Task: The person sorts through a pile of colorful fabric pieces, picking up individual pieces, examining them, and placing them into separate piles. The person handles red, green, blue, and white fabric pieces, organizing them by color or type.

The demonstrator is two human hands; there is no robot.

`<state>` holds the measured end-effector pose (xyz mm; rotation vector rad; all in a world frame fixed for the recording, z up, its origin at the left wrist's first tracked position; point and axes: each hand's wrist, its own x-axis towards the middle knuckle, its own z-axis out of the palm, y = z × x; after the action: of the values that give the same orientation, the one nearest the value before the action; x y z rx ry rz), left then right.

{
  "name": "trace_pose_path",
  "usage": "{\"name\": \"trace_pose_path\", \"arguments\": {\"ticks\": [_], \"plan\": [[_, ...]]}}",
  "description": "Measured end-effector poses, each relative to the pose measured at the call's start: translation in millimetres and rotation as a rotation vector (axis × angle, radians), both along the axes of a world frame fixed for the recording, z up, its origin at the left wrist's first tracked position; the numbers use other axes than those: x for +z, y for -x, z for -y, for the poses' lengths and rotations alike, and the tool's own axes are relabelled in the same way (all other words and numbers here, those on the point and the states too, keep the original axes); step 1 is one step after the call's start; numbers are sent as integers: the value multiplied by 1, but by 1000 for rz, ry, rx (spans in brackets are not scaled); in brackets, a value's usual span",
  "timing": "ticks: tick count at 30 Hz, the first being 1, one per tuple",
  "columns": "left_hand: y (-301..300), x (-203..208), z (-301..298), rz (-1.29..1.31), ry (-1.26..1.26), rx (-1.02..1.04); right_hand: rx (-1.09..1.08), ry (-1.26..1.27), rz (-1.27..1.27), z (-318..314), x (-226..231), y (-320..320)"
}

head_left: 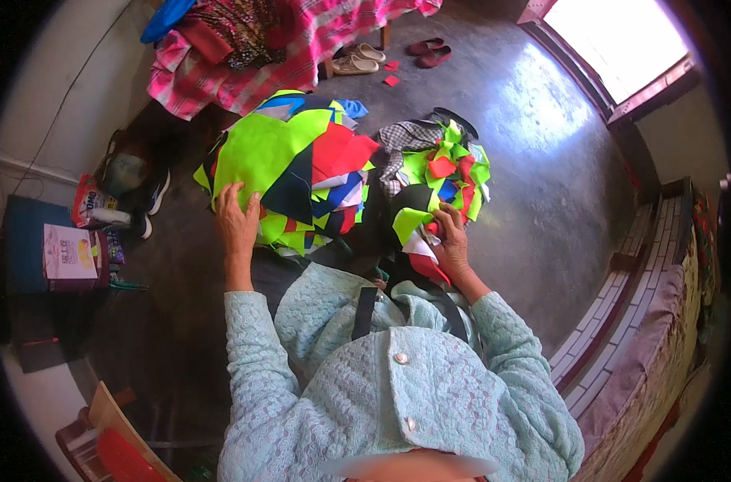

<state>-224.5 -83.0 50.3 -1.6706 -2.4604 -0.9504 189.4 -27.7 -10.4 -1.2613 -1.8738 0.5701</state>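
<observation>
A large heap of fabric scraps (273, 153) in neon green, red, navy, blue and white stands in front of me on the left. My left hand (237, 217) lies on the near left side of this heap, its fingers spread over a neon green piece. To the right, my right hand (452, 241) is closed on several fabric scraps (420, 247) in green, white and red, which hang below the fingers. Just beyond it sits a smaller pile of scraps (442, 169), mostly green and red, with a checked cloth (404, 138) along its left side.
A pink plaid cloth (301, 48) drapes over furniture at the back. Pale shoes (359, 60) and dark red shoes (430, 52) stand on the floor near two red scraps (391, 79). At left are a dark box (36, 233) and a sneaker (158, 193). An open doorway (622, 44) is at back right.
</observation>
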Motion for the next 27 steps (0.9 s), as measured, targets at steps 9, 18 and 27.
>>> {"name": "trace_pose_path", "arguments": {"ticks": [9, 18, 27], "plan": [[-51, 26, -9, -93, -188, 7, 28, -59, -3, -1, 5, 0], [-223, 6, -40, 257, -114, -688, 18, -36, 29, -1, 1, -2], [-229, -34, -53, 625, 18, -561, 4, -34, -64, 3, 6, -2]]}}
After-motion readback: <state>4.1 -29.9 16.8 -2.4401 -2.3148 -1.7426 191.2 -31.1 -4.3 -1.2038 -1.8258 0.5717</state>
